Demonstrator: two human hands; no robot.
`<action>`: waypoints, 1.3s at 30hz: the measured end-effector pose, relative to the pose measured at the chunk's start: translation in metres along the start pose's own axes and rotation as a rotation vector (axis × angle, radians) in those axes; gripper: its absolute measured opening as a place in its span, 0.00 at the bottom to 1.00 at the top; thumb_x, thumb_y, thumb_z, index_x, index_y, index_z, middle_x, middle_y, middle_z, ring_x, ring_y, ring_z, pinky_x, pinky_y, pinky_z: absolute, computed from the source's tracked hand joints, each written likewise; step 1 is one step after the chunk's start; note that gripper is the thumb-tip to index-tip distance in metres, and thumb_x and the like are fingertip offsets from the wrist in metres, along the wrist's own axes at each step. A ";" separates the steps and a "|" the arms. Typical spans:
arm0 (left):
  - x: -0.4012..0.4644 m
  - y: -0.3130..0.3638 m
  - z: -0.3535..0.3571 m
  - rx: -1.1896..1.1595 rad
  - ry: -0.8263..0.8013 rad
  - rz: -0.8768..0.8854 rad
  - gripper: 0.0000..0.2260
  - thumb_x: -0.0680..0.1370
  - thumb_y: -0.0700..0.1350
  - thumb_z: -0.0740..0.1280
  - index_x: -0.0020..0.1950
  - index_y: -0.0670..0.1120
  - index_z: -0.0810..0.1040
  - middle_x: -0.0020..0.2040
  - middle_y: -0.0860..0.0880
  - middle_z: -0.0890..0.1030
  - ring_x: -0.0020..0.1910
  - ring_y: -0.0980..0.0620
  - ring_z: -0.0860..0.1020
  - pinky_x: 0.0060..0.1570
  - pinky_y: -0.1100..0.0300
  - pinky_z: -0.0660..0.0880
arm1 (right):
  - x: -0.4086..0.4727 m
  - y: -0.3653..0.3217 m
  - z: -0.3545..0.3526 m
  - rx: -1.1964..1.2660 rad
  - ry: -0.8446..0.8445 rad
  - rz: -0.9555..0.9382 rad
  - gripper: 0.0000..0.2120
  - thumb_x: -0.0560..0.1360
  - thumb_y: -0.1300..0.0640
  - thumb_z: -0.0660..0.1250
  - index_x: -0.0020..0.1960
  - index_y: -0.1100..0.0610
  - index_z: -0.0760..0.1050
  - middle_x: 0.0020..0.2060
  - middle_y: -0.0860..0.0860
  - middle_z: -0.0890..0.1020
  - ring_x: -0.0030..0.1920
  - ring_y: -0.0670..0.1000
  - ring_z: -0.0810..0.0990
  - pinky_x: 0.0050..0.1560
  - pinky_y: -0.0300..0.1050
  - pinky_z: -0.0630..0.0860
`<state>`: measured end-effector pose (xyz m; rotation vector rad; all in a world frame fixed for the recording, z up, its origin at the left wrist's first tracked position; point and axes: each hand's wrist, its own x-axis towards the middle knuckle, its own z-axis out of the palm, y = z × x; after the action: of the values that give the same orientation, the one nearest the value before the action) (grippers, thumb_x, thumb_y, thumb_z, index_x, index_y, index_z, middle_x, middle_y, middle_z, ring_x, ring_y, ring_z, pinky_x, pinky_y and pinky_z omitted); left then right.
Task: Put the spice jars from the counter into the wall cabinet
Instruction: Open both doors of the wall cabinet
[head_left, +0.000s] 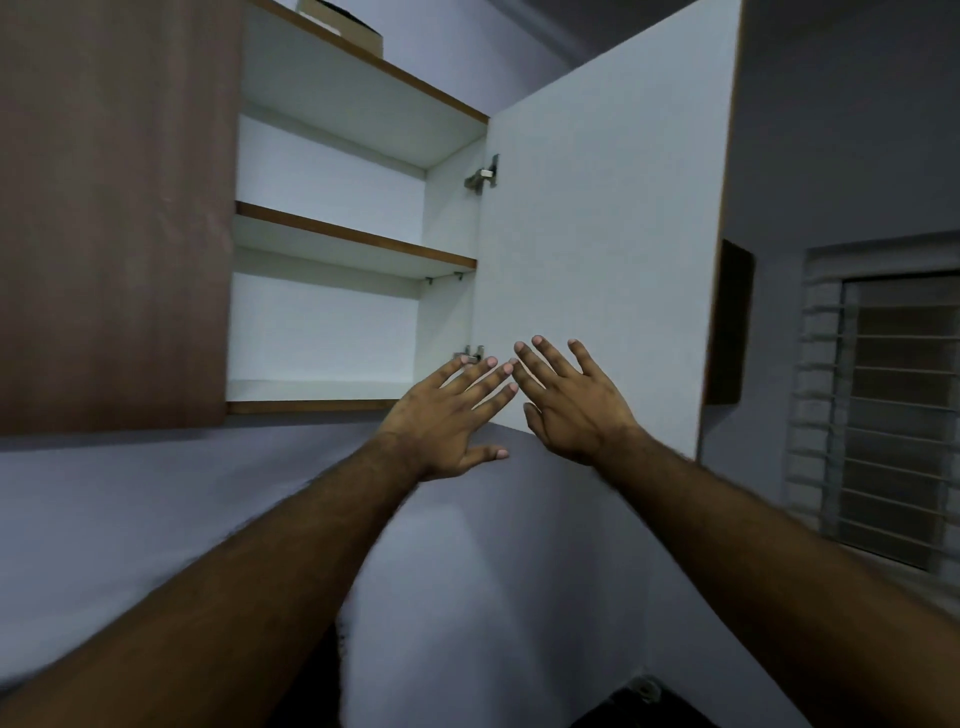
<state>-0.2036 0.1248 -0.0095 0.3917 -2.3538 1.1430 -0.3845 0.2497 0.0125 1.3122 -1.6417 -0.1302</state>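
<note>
I see my left hand (447, 415) and right hand (569, 402) raised, fingers spread wide and holding nothing, the open cabinet (332, 322) at eleven o'clock.

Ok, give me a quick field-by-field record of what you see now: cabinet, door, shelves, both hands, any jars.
cabinet: wall cabinet, right section exposed, white inside
door: open door swung out to the right, hinges visible
shelves: middle shelf and bottom shelf show nothing on them
cabinet top: a pale object, partly cut off
left hand: left hand raised, fingers spread, holding nothing
right hand: right hand raised, fingers spread, holding nothing
spice jars: none in view
counter: not in view
</note>
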 end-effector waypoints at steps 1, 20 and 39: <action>-0.015 -0.018 0.002 0.023 -0.014 -0.023 0.39 0.81 0.70 0.39 0.84 0.48 0.42 0.84 0.46 0.42 0.84 0.46 0.42 0.82 0.46 0.41 | 0.015 -0.016 -0.002 0.027 0.020 -0.009 0.31 0.84 0.45 0.46 0.83 0.54 0.48 0.83 0.53 0.49 0.83 0.55 0.45 0.79 0.59 0.41; -0.205 -0.217 0.062 0.279 -0.328 -0.245 0.38 0.81 0.70 0.38 0.84 0.48 0.42 0.84 0.44 0.42 0.84 0.43 0.43 0.81 0.45 0.41 | 0.201 -0.261 -0.023 0.442 0.217 -0.151 0.33 0.84 0.40 0.48 0.84 0.52 0.43 0.83 0.52 0.44 0.83 0.56 0.44 0.79 0.59 0.44; -0.209 -0.210 0.071 0.425 -0.430 -0.622 0.38 0.81 0.70 0.37 0.84 0.47 0.37 0.84 0.48 0.36 0.83 0.47 0.39 0.81 0.45 0.44 | 0.282 -0.313 -0.029 1.997 0.103 -0.118 0.23 0.84 0.57 0.59 0.78 0.55 0.62 0.72 0.55 0.74 0.69 0.58 0.75 0.70 0.58 0.73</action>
<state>0.0451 -0.0504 -0.0233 1.5258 -2.0345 1.3110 -0.1288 -0.0866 0.0088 2.6110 -1.2707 1.8914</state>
